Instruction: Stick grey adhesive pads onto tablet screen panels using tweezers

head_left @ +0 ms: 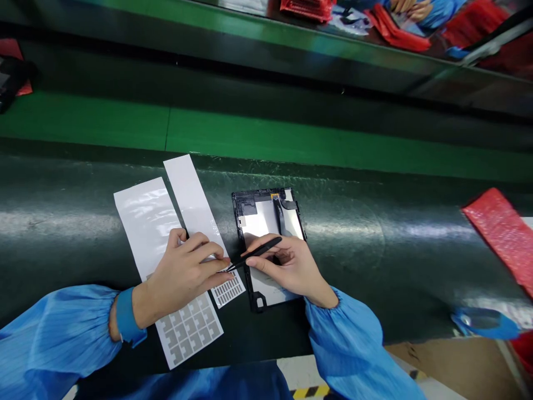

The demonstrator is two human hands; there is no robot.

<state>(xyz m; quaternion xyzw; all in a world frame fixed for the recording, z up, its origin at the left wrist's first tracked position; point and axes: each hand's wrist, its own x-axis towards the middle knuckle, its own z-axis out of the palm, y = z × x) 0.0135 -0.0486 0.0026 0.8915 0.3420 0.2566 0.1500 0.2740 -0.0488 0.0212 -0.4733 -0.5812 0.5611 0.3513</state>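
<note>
My left hand [187,272] lies on two white sticker sheets, its fingers pressing the narrow sheet [195,205] down near its grey sticker rows. The wide sheet [145,222] with square grey stickers runs under my wrist. My right hand [287,266] pinches black tweezers [256,254], whose tip points left at the narrow sheet just by my left fingertips. Under my right hand lies an opened tablet frame [266,216], black-rimmed with a silvery inside and a black flex cable near its top.
Everything lies on a dark glossy conveyor belt [375,239] with green rails behind it. A red bubble-wrap bag [502,230] lies at the right, a blue object [483,322] below it. Far across the line, another person's hands [410,8] work among red bags.
</note>
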